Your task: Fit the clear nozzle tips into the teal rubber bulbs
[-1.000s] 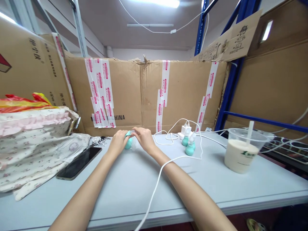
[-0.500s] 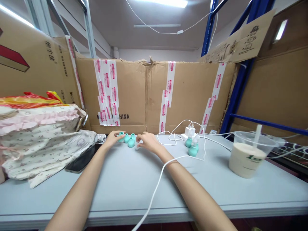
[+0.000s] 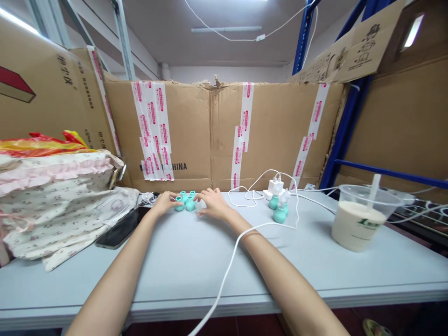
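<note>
Several small squat teal bottles [image 3: 190, 204] with open necks stand in a tight cluster toward the back of the grey table [image 3: 196, 270]. My left hand [image 3: 165, 204] has its fingers and thumb closed on the front-left teal bottle [image 3: 179, 204], which rests upright with the others. On the cluster's right side, my right hand [image 3: 214, 204] is curved, its finger and thumb apart. A small clear piece, partly hidden and blurred, shows by its thumb. Further right stand more teal bottles [image 3: 279, 214] with clear tops.
A white charger [image 3: 276, 186] and its looping cable [image 3: 224, 280] lie at the right, the cable crossing over my right forearm. A lidded drink cup [image 3: 360, 224] with a straw stands at far right. At left are a phone [image 3: 122, 228] and a floral cloth bag [image 3: 59, 200]. Cardboard [image 3: 196, 130] walls the back.
My left hand has brought its teal bottle forward and slightly right, to the front of the cluster. My right hand's fingers have spread further apart. The view has shifted slightly.
</note>
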A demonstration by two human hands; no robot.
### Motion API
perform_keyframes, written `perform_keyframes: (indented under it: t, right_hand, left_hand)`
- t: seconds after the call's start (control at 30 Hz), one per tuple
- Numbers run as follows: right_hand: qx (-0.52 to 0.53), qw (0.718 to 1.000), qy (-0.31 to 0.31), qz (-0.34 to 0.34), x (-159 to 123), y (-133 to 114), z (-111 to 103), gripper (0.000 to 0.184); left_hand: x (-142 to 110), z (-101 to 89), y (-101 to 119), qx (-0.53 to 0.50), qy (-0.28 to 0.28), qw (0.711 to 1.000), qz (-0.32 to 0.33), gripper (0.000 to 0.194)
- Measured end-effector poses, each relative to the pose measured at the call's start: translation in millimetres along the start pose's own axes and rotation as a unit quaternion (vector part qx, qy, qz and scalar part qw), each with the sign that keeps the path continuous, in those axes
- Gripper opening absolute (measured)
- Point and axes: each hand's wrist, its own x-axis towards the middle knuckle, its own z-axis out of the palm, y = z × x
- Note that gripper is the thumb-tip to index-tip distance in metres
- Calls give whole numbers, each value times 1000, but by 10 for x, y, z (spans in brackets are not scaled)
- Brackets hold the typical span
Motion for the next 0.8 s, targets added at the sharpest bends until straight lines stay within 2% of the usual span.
perform_keyframes:
  t: [0.2, 0.3, 0.43, 0.53, 0.6, 0.7, 0.8]
  right_hand:
    - [46, 995, 70, 51, 17, 76, -237, 25]
    - [49, 989, 99, 98, -63, 202, -471, 20]
    - [11, 973, 128, 190, -360, 467, -885, 18]
    - [-61, 941, 161, 291, -647, 655, -1178, 19]
    - [-98, 915, 158, 358, -811, 741, -1313, 20]
    - [-144, 880, 132, 433, -968, 818, -1399, 20]
    - [-174, 851, 115, 482, -1026, 856, -1391, 19]
  left_hand:
    - [9, 29, -8, 24, 8, 1000, 13, 38]
    - [24, 46, -34, 33, 8, 999, 13, 39]
    - [38, 72, -81, 12, 9, 999, 29, 47]
    - [44, 75, -103, 9, 27, 999, 29, 50]
    - [52, 65, -107, 19, 29, 999, 29, 47]
    - [66, 40, -102, 35, 17, 999, 37, 45]
    - [69, 15, -94, 54, 7, 998, 44, 46]
